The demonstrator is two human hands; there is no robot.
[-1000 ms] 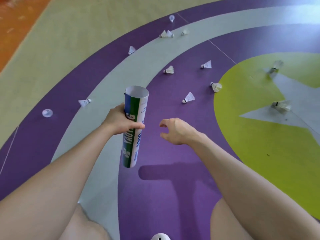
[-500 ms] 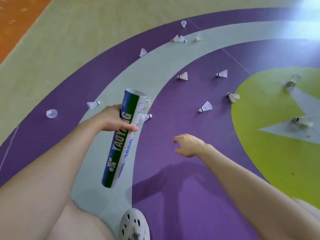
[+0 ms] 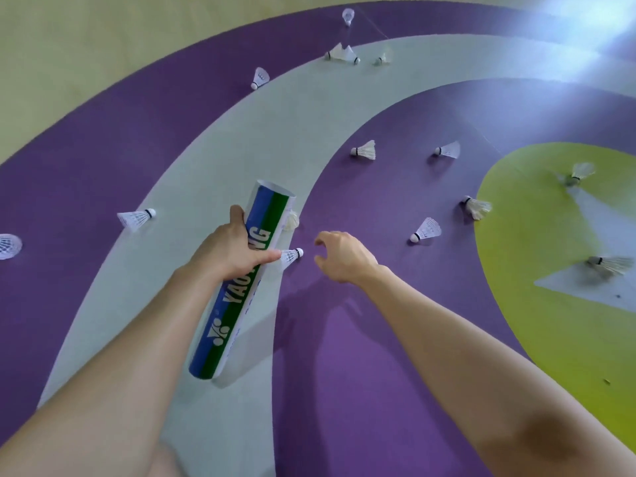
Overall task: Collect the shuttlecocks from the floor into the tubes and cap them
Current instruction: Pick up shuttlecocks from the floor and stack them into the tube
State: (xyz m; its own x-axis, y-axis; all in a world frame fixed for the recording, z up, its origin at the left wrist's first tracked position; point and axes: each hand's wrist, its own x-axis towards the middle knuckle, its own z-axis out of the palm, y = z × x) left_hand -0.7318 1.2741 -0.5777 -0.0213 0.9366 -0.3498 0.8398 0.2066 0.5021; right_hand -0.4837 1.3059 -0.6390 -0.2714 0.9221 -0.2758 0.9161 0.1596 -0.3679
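**Tube in your left hand, right hand empty beside the nearest shuttlecock**

Shuttlecocks lie scattered over the floor (image 3: 344, 373) all round the tube (image 3: 241, 290). The nearest shuttlecock (image 3: 292, 256) lies on its side just right of the tube's middle, with its cork pointing right. A second one (image 3: 292, 220) is half hidden behind the tube's upper edge. Left of the tube lies one more (image 3: 136, 218), and another (image 3: 8, 246) sits at the frame's edge. Right of the tube, four lie on the purple: one close (image 3: 426, 230), one on the green patch's border (image 3: 476, 208), and two farther up (image 3: 364, 151) (image 3: 449, 150). Two blurred ones (image 3: 581, 172) (image 3: 609, 265) lie well right of the tube on the green patch. Beyond the tube's top end are a single (image 3: 260, 77), a touching pair (image 3: 340, 53), and two more (image 3: 382, 58) (image 3: 348, 15).

Your left hand (image 3: 230, 249) grips the tube near its upper half, fingers wrapped across the lettering. The tube tilts, with its top end up and to the right. Your right hand (image 3: 344, 256) holds nothing. Its fingers are loosely curled with thumb and fingers apart, just right of the nearest shuttlecock and not touching it.

The tube's mouth faces away from you, so you cannot tell what is inside.
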